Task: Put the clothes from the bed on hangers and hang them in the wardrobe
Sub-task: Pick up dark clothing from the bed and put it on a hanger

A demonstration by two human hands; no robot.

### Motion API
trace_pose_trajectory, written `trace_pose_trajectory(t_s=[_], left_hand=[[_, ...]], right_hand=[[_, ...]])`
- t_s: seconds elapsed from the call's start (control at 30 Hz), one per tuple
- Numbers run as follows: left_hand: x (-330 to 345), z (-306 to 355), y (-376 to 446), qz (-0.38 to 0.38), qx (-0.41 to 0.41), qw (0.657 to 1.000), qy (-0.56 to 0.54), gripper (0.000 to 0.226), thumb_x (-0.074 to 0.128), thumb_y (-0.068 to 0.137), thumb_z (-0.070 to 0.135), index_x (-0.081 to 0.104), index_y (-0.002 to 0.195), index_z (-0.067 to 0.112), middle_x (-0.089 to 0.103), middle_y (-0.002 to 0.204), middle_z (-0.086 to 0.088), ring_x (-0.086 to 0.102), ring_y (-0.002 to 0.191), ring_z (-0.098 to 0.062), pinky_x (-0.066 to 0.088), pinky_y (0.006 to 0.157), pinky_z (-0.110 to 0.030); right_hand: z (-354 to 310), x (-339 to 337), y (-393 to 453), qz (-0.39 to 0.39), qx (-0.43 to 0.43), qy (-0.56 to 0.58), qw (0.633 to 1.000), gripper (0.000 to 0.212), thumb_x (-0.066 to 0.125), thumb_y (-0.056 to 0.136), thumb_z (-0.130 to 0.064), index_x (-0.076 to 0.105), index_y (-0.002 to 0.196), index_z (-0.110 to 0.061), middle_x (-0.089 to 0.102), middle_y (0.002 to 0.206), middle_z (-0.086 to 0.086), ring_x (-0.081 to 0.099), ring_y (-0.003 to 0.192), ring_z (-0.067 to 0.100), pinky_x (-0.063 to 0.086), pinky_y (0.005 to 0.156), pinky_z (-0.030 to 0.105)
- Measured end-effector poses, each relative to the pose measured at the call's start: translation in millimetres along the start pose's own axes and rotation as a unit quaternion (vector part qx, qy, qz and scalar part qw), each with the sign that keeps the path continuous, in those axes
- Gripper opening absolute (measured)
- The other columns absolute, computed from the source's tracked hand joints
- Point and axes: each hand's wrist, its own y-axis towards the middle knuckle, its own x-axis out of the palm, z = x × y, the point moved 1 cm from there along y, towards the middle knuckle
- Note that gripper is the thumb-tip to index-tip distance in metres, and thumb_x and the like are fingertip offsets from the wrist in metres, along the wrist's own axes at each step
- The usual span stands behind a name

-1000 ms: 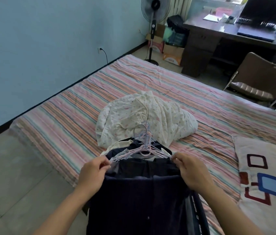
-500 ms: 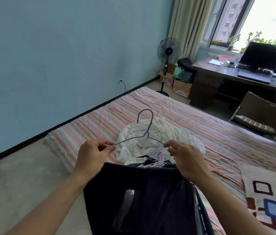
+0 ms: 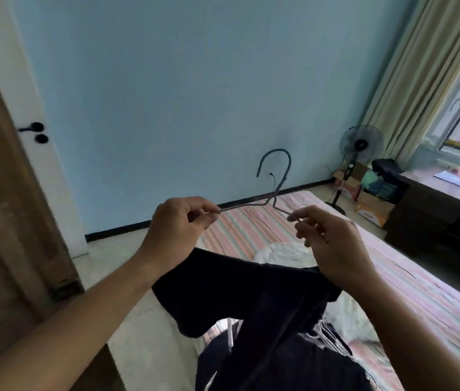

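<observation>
I hold a grey wire hanger (image 3: 275, 183) up in front of the blue wall, hook pointing up. My left hand (image 3: 178, 224) pinches its left arm and my right hand (image 3: 327, 238) pinches its right arm. A dark navy garment (image 3: 254, 306) hangs from the hanger below my hands and drapes down over the bed's near edge. On the striped bed (image 3: 251, 230) lies a white floral garment (image 3: 282, 253), partly hidden by my right hand. A bundle of pale wire hangers (image 3: 327, 338) lies on dark clothes at the lower right.
A brown wooden door or wardrobe panel (image 3: 3, 221) stands close on the left, with a white door and black handle (image 3: 35, 131) behind it. A standing fan (image 3: 360, 148), boxes, a dark desk (image 3: 443, 198) and curtains fill the far right by the window.
Both hands have lifted the hanger with the navy garment higher off the bed. My view has swung up and to the left, bringing the door and wooden panel into sight.
</observation>
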Motion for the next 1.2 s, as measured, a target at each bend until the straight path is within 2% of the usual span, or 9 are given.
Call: trace_pose_trajectory(t_s=[0.07, 0.17, 0.3, 0.4, 0.53, 0.7, 1.0, 1.13, 1.2], left_hand=[[-20, 5, -4, 0.016, -0.005, 1.0, 0.005, 0.022, 0.076, 0.084, 0.02, 0.073, 0.077, 0.04, 0.071, 0.066, 0.01, 0.067, 0.063, -0.009, 0.054, 0.068, -0.026], [-47, 14, -15, 0.049, -0.018, 0.999, 0.006, 0.022, 0.077, 0.083, 0.021, 0.073, 0.075, 0.041, 0.071, 0.066, 0.01, 0.068, 0.063, -0.007, 0.056, 0.069, -0.027], [-75, 28, -35, 0.091, -0.027, 0.995, 0.036, 0.021, 0.075, 0.085, 0.023, 0.072, 0.078, 0.042, 0.068, 0.063, 0.014, 0.066, 0.059, -0.006, 0.049, 0.059, -0.013], [-95, 40, -53, 0.124, -0.029, 0.991, 0.051, 0.012, 0.075, 0.085, 0.022, 0.075, 0.084, 0.034, 0.066, 0.059, 0.009, 0.062, 0.054, -0.007, 0.044, 0.054, -0.011], [-117, 59, -80, 0.177, -0.034, 0.98, 0.08, 0.006, 0.075, 0.084, 0.021, 0.076, 0.084, 0.027, 0.065, 0.058, 0.001, 0.061, 0.052, -0.007, 0.044, 0.053, -0.015], [-143, 80, -119, 0.228, -0.055, 0.966, 0.107, 0.005, 0.073, 0.086, 0.02, 0.076, 0.085, 0.024, 0.065, 0.059, 0.008, 0.059, 0.053, -0.007, 0.043, 0.051, -0.011], [-200, 118, -190, 0.29, -0.074, 0.944, 0.14, 0.005, 0.075, 0.085, 0.016, 0.077, 0.084, 0.02, 0.063, 0.054, 0.003, 0.055, 0.047, -0.002, 0.038, 0.046, -0.009], [-228, 122, -222, 0.318, -0.095, 0.931, 0.149, 0.007, 0.074, 0.085, 0.015, 0.077, 0.084, 0.021, 0.066, 0.059, -0.003, 0.057, 0.048, -0.008, 0.043, 0.046, -0.016], [-245, 121, -239, 0.332, -0.108, 0.925, 0.15, 0.01, 0.072, 0.086, 0.01, 0.076, 0.085, 0.019, 0.068, 0.065, -0.004, 0.061, 0.054, -0.012, 0.049, 0.049, -0.021]], right_hand=[[-15, 4, 12, -0.014, -0.029, 0.018, 0.999, 0.024, 0.066, 0.092, -0.014, 0.071, 0.095, -0.037, 0.066, 0.074, -0.024, 0.062, 0.065, 0.0, 0.044, 0.057, 0.01], [-34, 11, 31, -0.045, -0.056, 0.062, 0.995, 0.025, 0.066, 0.093, -0.018, 0.069, 0.09, -0.042, 0.068, 0.071, -0.019, 0.061, 0.061, 0.004, 0.044, 0.057, 0.015], [-57, 16, 47, -0.087, -0.109, 0.115, 0.984, 0.024, 0.066, 0.093, -0.017, 0.069, 0.086, -0.04, 0.068, 0.069, -0.012, 0.061, 0.059, 0.005, 0.048, 0.062, 0.027], [-77, 20, 55, -0.112, -0.158, 0.16, 0.968, 0.023, 0.067, 0.092, -0.015, 0.07, 0.091, -0.038, 0.068, 0.07, -0.009, 0.06, 0.058, 0.007, 0.053, 0.062, 0.032], [-107, 28, 60, -0.153, -0.217, 0.191, 0.945, 0.02, 0.068, 0.092, -0.019, 0.07, 0.09, -0.038, 0.069, 0.07, -0.01, 0.059, 0.054, 0.008, 0.048, 0.053, 0.019], [-147, 40, 57, -0.196, -0.277, 0.214, 0.916, 0.016, 0.067, 0.093, -0.022, 0.07, 0.088, -0.036, 0.069, 0.069, -0.012, 0.06, 0.055, 0.011, 0.051, 0.055, 0.027], [-227, 62, 32, -0.254, -0.346, 0.275, 0.861, 0.014, 0.068, 0.092, -0.02, 0.072, 0.084, -0.031, 0.067, 0.066, -0.008, 0.057, 0.052, 0.009, 0.049, 0.053, 0.023], [-265, 79, 9, -0.277, -0.368, 0.293, 0.838, 0.013, 0.069, 0.092, -0.019, 0.073, 0.083, -0.027, 0.067, 0.068, -0.006, 0.058, 0.055, 0.014, 0.053, 0.059, 0.04], [-286, 90, -5, -0.285, -0.374, 0.306, 0.827, 0.014, 0.07, 0.091, -0.02, 0.073, 0.08, -0.029, 0.067, 0.067, -0.005, 0.06, 0.057, 0.016, 0.054, 0.061, 0.043]])
